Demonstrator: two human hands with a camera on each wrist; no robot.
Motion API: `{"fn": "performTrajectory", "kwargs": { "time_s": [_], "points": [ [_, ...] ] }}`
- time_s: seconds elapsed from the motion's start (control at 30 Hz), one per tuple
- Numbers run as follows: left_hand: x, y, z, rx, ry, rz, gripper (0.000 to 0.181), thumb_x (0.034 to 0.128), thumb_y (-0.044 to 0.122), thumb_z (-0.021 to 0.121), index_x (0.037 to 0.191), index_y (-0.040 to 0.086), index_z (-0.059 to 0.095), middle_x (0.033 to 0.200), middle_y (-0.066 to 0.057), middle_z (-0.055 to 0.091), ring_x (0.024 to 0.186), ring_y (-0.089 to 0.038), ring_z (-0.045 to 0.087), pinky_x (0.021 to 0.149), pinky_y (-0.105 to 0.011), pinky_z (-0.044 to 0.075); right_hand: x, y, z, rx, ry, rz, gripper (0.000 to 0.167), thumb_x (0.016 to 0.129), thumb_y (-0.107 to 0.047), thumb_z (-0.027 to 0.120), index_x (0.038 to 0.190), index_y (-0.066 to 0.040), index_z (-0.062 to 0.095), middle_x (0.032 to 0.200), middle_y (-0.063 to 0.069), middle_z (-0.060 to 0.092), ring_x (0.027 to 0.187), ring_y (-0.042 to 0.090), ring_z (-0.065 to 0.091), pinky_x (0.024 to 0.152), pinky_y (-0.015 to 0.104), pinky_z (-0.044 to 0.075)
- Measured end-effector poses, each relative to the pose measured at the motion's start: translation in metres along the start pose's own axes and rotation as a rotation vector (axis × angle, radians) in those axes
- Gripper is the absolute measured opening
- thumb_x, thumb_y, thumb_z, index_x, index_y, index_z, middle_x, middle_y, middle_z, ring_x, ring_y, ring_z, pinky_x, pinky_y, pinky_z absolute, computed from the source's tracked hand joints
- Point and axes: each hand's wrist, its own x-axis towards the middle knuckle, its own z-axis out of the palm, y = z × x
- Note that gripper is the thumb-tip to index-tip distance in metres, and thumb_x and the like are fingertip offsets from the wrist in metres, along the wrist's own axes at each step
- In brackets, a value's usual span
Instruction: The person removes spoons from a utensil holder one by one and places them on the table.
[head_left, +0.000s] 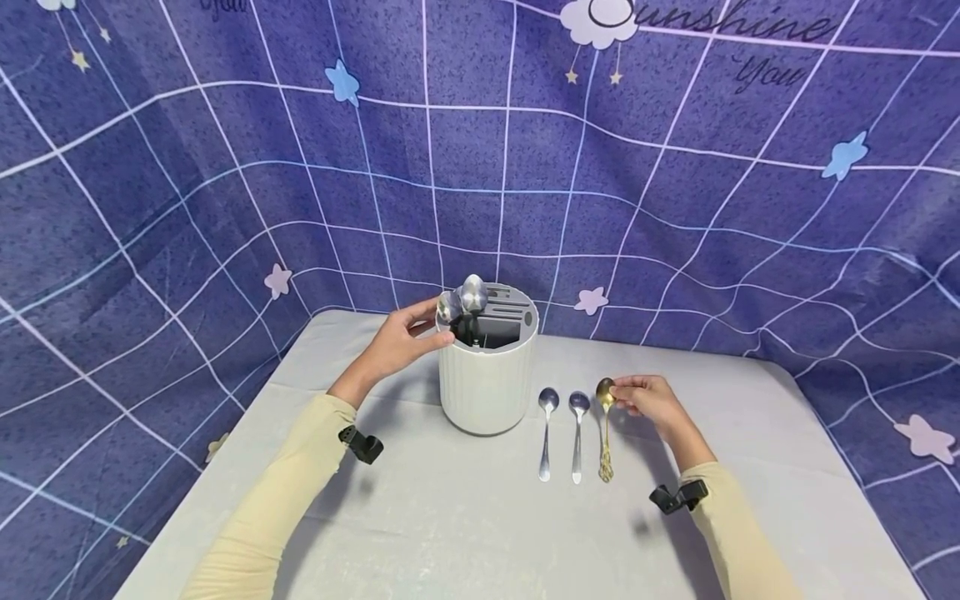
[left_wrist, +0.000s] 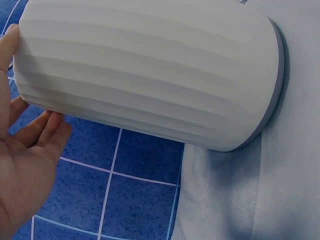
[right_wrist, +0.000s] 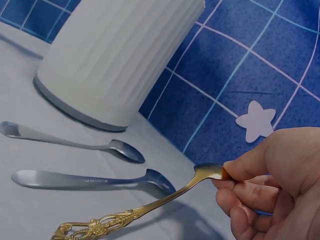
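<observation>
A white ribbed utensil holder (head_left: 486, 387) stands on the table, with silver spoons (head_left: 473, 295) and dark handles (head_left: 467, 329) in its left compartment. My left hand (head_left: 405, 337) holds the holder's left side near the rim, thumb in front and fingers behind; the left wrist view shows its fingertips against the ribbed wall. To the holder's right, my right hand (head_left: 648, 400) pinches a gold spoon (head_left: 606, 429) by its bowl, between thumb and fingers. That spoon's ornate handle (right_wrist: 97, 226) points toward me. Two silver spoons (head_left: 545, 437) (head_left: 577, 437) lie beside it, roughly parallel.
A pale cloth covers the table (head_left: 450, 525). Behind and at both sides hangs a purple-blue curtain (head_left: 480, 183) with grid lines and stars. The holder's top also has narrow slots (head_left: 510, 304) and a small round hole (head_left: 528, 319).
</observation>
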Motion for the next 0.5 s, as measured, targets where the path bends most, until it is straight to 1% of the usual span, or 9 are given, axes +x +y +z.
{"fn": "performTrajectory", "kwargs": {
  "time_s": [0.1,0.23,0.4,0.5],
  "points": [
    [0.000,0.001,-0.001,-0.004,-0.001,0.000,0.066,0.0920,0.010,0.075,0.151,0.002,0.047,0.139,-0.022,0.060,0.133,-0.035,0.054,0.121,-0.044,0.039,0.000,0.001,0.000,0.003,0.003,0.007,0.036,0.097,-0.010,0.068,0.121,0.016,0.062,0.077,-0.005,0.070,0.070,0.006,0.063,0.060,0.019,0.052],
    [0.000,0.000,0.000,-0.005,-0.004,0.001,0.066,0.0922,0.010,0.075,0.151,0.001,0.047,0.140,-0.022,0.059,0.134,-0.035,0.053,0.122,-0.045,0.038,0.000,0.004,0.000,0.006,0.014,0.014,0.036,0.096,-0.010,0.069,0.120,0.016,0.062,0.077,-0.004,0.070,0.070,0.006,0.063,0.060,0.019,0.053],
    [0.001,0.000,0.000,-0.004,-0.005,-0.003,0.066,0.0923,0.011,0.075,0.151,0.002,0.047,0.140,-0.022,0.059,0.135,-0.034,0.053,0.122,-0.046,0.038,0.002,0.008,0.001,0.016,0.030,0.040,0.033,0.095,-0.012,0.071,0.117,0.012,0.066,0.077,-0.005,0.071,0.070,0.006,0.064,0.063,0.021,0.056],
    [0.001,0.000,0.000,-0.005,-0.005,-0.002,0.066,0.0926,0.010,0.075,0.152,0.001,0.047,0.141,-0.022,0.058,0.135,-0.035,0.052,0.122,-0.046,0.037,0.004,0.011,0.002,0.013,0.026,0.048,0.034,0.095,-0.015,0.072,0.117,0.011,0.067,0.079,-0.005,0.072,0.072,0.006,0.065,0.065,0.022,0.057]
  ]
}}
